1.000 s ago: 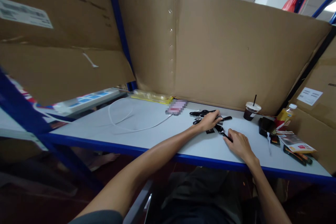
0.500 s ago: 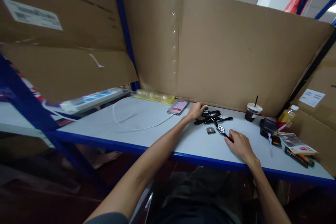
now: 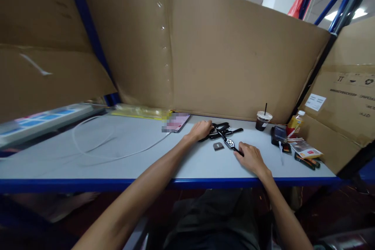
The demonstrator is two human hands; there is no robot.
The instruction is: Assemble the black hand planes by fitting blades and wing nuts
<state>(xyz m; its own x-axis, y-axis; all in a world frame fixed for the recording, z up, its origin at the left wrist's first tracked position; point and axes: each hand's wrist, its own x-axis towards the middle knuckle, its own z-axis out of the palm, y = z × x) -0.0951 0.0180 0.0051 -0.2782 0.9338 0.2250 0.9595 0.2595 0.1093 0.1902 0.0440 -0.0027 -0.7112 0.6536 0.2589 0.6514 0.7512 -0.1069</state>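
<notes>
On the white tabletop, my right hand [image 3: 249, 157] is closed around the near handle of a black spokeshave [image 3: 230, 143], which has a white pattern on its middle. The tool lies slanted, its far end reaching into a pile of similar black tools [image 3: 224, 128]. My left hand [image 3: 201, 129] is at the left edge of that pile with fingers curled together; what they grip is hidden. A small grey metal blade [image 3: 218, 147] with a slot lies flat between my hands, touched by neither.
Left of the pile are a pink-screened phone [image 3: 181, 122], a white cable [image 3: 140, 151] and a yellow plastic package [image 3: 140, 112]. To the right stand an iced drink cup [image 3: 263, 120], a bottle [image 3: 295, 124], a black device [image 3: 279, 136] and packets [image 3: 306, 149]. Cardboard [image 3: 216, 50] walls the back.
The view has swung to the right. My left hand has drawn slightly nearer over the left side of the pile. My right hand keeps its hold on the spokeshave handle.
</notes>
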